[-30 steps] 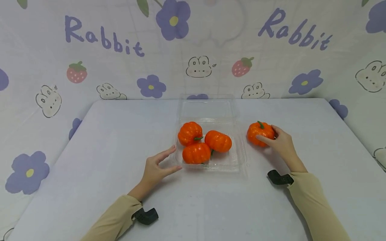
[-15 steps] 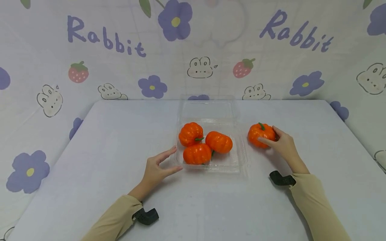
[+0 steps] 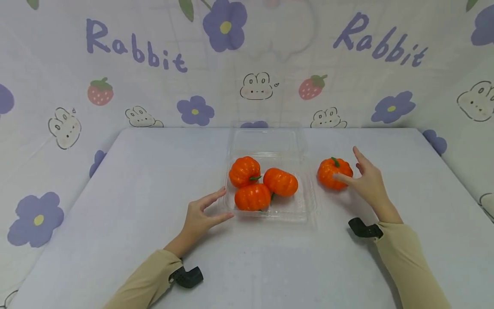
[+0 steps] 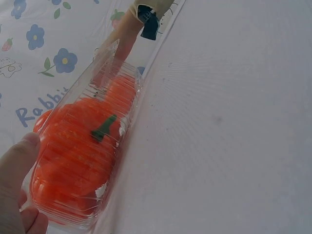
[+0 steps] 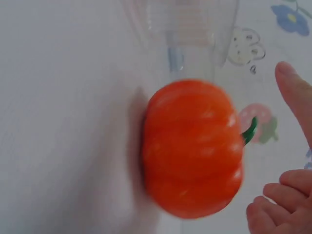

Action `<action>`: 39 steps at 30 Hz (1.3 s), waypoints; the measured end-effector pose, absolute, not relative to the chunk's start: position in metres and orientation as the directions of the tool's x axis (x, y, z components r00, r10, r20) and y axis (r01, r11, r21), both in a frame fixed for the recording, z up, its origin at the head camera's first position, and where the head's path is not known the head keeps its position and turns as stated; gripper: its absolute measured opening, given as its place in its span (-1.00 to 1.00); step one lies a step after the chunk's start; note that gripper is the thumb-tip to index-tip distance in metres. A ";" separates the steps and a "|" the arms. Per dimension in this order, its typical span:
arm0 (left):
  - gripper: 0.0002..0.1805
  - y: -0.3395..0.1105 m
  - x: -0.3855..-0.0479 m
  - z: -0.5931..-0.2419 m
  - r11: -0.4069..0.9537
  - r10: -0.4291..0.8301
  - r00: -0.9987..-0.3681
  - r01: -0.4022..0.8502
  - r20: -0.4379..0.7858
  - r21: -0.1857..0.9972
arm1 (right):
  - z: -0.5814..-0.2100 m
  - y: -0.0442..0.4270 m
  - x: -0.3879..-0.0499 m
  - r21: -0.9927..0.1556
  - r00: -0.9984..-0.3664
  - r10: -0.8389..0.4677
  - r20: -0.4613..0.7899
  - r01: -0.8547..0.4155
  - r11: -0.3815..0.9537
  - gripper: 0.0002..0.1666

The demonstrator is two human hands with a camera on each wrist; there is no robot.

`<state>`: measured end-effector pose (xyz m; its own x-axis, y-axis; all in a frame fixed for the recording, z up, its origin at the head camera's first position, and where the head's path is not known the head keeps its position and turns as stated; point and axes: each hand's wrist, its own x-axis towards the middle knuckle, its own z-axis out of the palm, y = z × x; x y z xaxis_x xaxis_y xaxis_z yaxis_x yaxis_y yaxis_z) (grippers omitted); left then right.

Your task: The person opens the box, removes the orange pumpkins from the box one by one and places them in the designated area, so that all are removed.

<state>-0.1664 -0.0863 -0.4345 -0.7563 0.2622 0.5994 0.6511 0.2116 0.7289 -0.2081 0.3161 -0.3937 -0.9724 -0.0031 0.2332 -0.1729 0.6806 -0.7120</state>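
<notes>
A clear plastic clamshell box [image 3: 295, 207] lies with its lid [image 3: 266, 140] folded back, and inside are three small orange pumpkins [image 3: 244, 171]. My left hand [image 3: 194, 219] touches the box's near left corner, thumb and forefinger spread and fairly straight. In the left wrist view the pumpkins [image 4: 73, 151] show through the ridged box wall. To the right of the box, a fourth orange pumpkin [image 3: 329, 170] sits upright on the table, green stem up. My right hand [image 3: 369, 186] stands spread beside it; the right wrist view shows its fingers apart from the pumpkin [image 5: 192, 151].
A white-covered table [image 3: 173, 163] extends beneath everything. Behind it hangs a patterned cloth [image 3: 216, 77] printed with flowers, rabbits and strawberries. A black wrist mount [image 3: 189, 277] sits at the left cuff, and another black mount [image 3: 364, 228] at the right cuff.
My right hand has let go of the loose pumpkin; its fingers have spread and it has shifted slightly right. The pumpkins, the box and my left hand stay in place.
</notes>
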 end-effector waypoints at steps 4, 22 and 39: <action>-0.43 -0.086 -0.167 -0.433 0.216 0.264 -0.764 0.641 0.588 0.736 | -0.387 0.305 -0.205 -0.693 -0.929 -0.061 0.366 -0.315 0.648 0.03; -0.43 -0.085 -0.166 -0.428 0.223 0.271 -0.742 0.668 0.613 0.710 | -0.383 0.248 -0.203 -0.833 -0.721 -0.506 0.473 -0.552 0.008 -0.12; -0.43 -0.087 -0.166 -0.430 0.223 0.256 -0.769 0.637 0.586 0.738 | -0.379 0.212 -0.204 -0.877 -0.778 -0.575 0.254 -0.435 0.201 -0.24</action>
<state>-0.1656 -0.0867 -0.4298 -0.7689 0.2563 0.5858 0.6367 0.2229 0.7382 -0.2042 0.2120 -0.3790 -0.7776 -0.5752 0.2539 -0.4354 0.2014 -0.8774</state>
